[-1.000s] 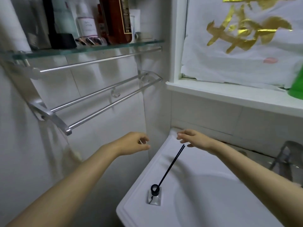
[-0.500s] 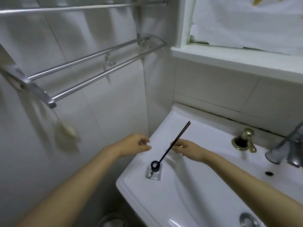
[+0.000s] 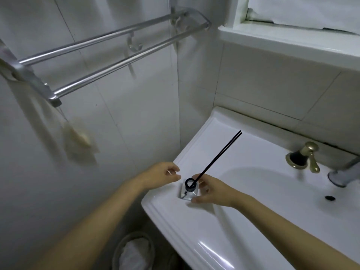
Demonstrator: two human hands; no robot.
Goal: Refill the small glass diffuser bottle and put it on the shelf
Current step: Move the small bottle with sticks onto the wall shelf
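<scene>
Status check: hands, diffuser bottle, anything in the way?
Left hand loosely curled, empty. Right hand cupped round diffuser bottle on sink rim, grip unclear. Reeds in; nothing blocking.

Dim, flat and greyish throughout, low in contrast. Palest at the white paper-covered window (image 3: 303,8), top right. Glaring in short bright streaks on the glossy white ceramic sink (image 3: 206,248), along its front rim. Softly and widely shadowed on the wall behind the double chrome towel rail (image 3: 116,66) and the cream mesh bath sponge (image 3: 79,143). Darkest and murkiest down at the round lined bin (image 3: 134,254). Bowed toward the edges along rail and sink rim. Slightly smeared at the right hand (image 3: 216,190), enough to hide any contact with the small clear glass bottle (image 3: 185,194).
</scene>
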